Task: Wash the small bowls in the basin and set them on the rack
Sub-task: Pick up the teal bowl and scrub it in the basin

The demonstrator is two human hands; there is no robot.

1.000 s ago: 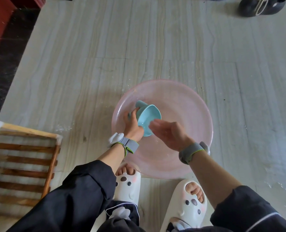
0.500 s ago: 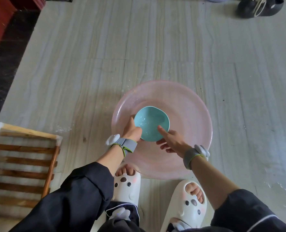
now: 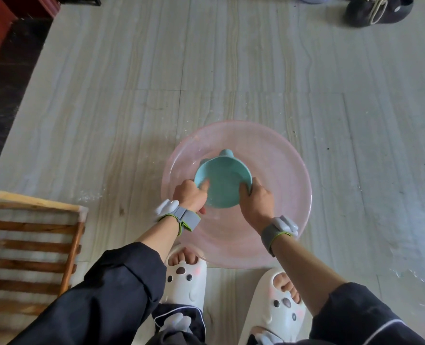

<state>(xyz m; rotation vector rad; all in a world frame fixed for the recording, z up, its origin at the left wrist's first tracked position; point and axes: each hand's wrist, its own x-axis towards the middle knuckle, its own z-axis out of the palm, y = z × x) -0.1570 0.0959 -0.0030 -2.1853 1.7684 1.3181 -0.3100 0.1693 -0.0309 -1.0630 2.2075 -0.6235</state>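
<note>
A pale tiled floor with wavy grey streaks fills most of the frame. A round pink basin sits on it just below the middle. A wooden slatted rack rests on it at the lower left. Two white slippers stand at the bottom edge, touching the basin's near rim. A dark shoe lies at the upper right corner.

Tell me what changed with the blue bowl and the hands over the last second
The right hand, open and off the blue bowl a second ago, has closed on its right rim. The bowl has turned from tilted sideways to opening toward the camera. The left hand keeps its grip, thumb inside. The pink basin and the wooden rack stayed put.
</note>
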